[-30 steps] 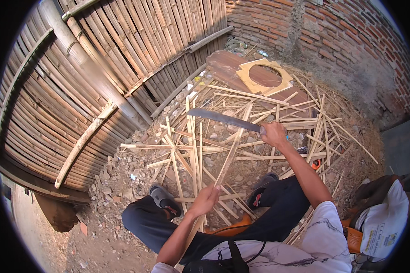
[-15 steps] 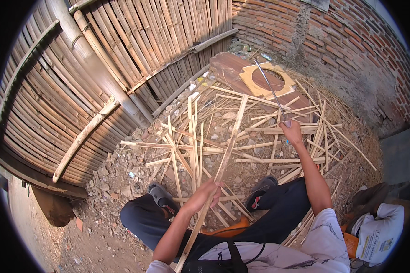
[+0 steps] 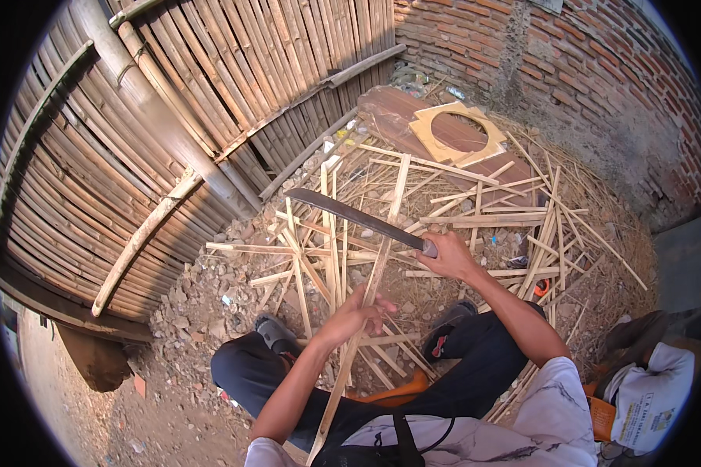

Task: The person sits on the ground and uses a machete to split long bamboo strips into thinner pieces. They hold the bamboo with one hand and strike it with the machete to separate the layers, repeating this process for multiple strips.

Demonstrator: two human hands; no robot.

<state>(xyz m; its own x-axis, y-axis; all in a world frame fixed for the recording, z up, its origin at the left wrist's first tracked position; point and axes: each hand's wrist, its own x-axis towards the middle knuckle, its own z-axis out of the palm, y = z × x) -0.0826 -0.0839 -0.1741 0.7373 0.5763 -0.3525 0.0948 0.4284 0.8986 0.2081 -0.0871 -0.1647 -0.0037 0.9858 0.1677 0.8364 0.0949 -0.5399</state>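
Observation:
In my right hand (image 3: 449, 254), closed round its grip, is a machete (image 3: 358, 218) with a long dark blade. The blade points left and crosses the upper part of a long bamboo strip (image 3: 378, 268); whether they touch I cannot tell. That strip slants up and away from my lap. My left hand (image 3: 352, 317) holds it lower down, loosely, with some fingers lifted off. Many pale split bamboo strips (image 3: 332, 241) lie crisscrossed on the ground in front of my feet.
A bamboo-slat wall (image 3: 241, 70) rises on the left, a brick wall (image 3: 576, 78) at the back right. A yellowish board with a round hole (image 3: 426, 140) lies on a brown panel (image 3: 389, 109). Rubble (image 3: 183, 311) covers the ground. A white printed bag (image 3: 654, 397) stands at right.
My right hand has come left and nearer, and the machete has swung from pointing away to pointing left across the strip. My left hand has shifted slightly up the strip, its fingers looser.

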